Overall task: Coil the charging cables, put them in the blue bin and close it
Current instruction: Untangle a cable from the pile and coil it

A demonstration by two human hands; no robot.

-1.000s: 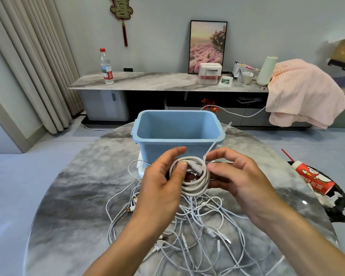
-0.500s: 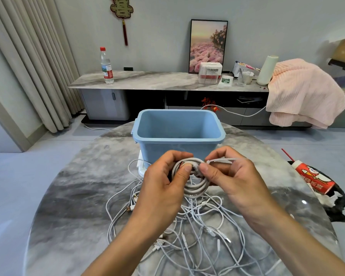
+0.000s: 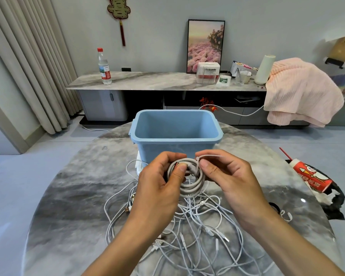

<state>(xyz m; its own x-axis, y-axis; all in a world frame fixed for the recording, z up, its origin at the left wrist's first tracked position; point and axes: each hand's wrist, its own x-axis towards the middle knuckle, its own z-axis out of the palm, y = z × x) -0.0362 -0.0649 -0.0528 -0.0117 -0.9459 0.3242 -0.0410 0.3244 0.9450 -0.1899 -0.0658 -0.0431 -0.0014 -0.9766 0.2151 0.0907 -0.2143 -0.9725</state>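
Observation:
A coiled grey-white cable (image 3: 193, 186) hangs between both hands above the table. My left hand (image 3: 159, 188) grips the coil's left side, thumb pressed on the top of the loops. My right hand (image 3: 229, 178) pinches the cable's loose end near the top of the coil, and that end sticks out to the right over my fingers. Just behind the hands stands the open blue bin (image 3: 175, 134), with nothing seen inside. A tangle of loose white cables (image 3: 203, 228) lies on the marble table (image 3: 72, 196) under my hands. A white piece (image 3: 139, 166) shows under the bin.
A red paper cup (image 3: 311, 176) with a straw lies on black wrapping at the table's right edge. Beyond the table stands a long low cabinet (image 3: 147, 82) with a water bottle (image 3: 104, 66), boxes and a pink blanket (image 3: 301, 92). Curtains hang at the left.
My right hand has brought the cable's loose end from upright down across the top of the coil, closing in on my left hand. The coil has stayed in front of the bin.

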